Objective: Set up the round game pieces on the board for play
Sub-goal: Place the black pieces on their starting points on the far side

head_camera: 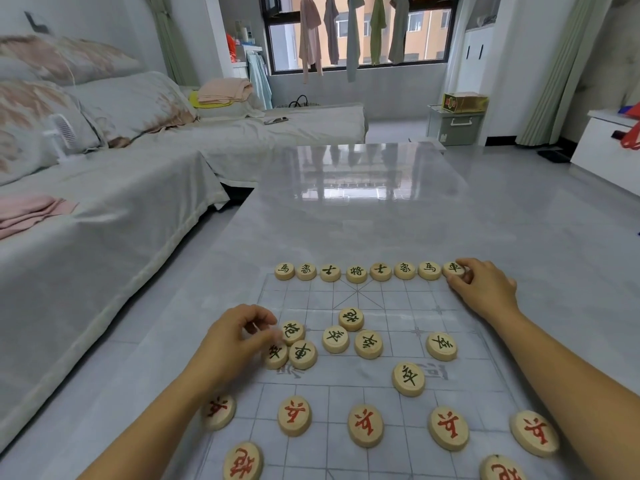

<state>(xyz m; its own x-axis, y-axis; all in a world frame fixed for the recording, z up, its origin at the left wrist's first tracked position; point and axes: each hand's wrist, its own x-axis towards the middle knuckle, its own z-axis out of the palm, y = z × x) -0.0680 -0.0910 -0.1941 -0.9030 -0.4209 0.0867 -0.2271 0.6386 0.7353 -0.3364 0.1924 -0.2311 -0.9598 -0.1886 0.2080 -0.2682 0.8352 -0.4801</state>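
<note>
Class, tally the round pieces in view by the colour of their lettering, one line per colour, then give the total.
dark-lettered pieces: 16
red-lettered pieces: 7
Total in view: 23

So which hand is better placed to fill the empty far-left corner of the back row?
Left, probably. The left hand is beside the loose black pieces on that side; the right hand pinches the far-right corner piece.
</note>
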